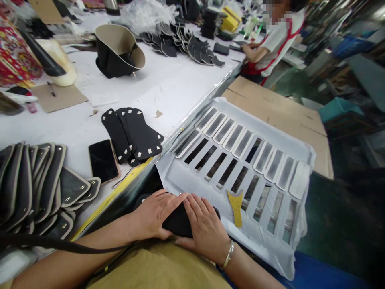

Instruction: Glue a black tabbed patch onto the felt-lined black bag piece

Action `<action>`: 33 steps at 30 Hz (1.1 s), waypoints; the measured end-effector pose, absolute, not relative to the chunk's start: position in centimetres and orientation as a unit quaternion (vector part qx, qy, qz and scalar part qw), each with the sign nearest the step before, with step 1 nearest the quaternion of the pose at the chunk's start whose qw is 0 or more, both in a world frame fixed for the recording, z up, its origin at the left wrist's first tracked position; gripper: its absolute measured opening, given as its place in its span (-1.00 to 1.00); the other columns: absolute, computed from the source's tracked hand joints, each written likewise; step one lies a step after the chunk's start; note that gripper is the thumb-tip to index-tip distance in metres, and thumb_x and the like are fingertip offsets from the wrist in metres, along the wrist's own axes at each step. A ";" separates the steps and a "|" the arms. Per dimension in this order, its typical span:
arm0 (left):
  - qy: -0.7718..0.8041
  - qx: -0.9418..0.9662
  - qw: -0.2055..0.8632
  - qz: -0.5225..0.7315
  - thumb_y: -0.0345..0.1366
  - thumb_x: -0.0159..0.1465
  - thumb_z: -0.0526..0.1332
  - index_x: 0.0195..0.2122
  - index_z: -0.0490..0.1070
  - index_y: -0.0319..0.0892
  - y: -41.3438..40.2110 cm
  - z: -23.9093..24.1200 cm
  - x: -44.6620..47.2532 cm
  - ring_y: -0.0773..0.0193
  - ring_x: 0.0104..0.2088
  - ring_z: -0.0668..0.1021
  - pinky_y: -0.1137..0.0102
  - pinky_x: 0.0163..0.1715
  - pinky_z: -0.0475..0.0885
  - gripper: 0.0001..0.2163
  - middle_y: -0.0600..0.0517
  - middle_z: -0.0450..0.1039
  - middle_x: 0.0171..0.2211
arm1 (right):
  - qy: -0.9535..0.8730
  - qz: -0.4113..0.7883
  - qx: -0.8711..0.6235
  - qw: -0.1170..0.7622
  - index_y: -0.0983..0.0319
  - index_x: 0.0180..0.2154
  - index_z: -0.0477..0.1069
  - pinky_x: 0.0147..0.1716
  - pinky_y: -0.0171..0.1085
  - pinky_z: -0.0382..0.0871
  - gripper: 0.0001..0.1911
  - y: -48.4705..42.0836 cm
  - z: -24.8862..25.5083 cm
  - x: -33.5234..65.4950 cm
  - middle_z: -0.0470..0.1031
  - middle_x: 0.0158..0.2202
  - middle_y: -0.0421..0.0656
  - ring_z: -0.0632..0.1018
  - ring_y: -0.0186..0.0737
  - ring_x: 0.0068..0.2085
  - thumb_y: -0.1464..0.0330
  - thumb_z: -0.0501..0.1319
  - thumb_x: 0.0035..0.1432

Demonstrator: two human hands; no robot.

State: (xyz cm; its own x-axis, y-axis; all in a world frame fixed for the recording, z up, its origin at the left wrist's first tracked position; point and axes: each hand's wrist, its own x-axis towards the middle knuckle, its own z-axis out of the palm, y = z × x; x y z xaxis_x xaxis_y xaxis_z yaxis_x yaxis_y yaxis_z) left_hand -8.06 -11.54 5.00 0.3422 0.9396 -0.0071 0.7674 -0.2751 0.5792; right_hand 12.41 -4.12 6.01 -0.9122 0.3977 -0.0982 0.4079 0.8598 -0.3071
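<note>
My left hand (pixel 155 212) and my right hand (pixel 204 226) both lie flat, fingers stretched out, pressing on a black leather piece (pixel 180 222) at the near edge of a white sheet (pixel 270 132). The sheet carries rows of long strips, some silvery, some dark. A yellow forked tool (pixel 236 205) lies on the sheet just right of my right hand. My right wrist wears a silver bangle.
On the white table sit a small stack of black pieces with white tabs (pixel 132 136), a phone (pixel 103 160), a fan of dark edged pieces (pixel 36 184) and a black-and-tan boot shaft (pixel 118 50). A person in a red apron (pixel 272 44) works at the far end. Cardboard (pixel 276 108) lies beyond the sheet.
</note>
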 end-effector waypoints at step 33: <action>0.580 0.739 0.241 0.242 -0.23 -0.10 0.30 0.29 -0.31 -0.12 -14.7 3.4 -13.8 0.01 0.05 0.36 0.11 0.13 0.15 0.00 -0.15 0.21 0.14 | 0.959 -0.183 0.215 0.024 0.37 0.15 0.15 0.10 0.04 0.15 -0.15 -4.1 6.3 9.0 0.27 0.07 0.09 0.29 0.10 0.07 0.17 0.35 -0.14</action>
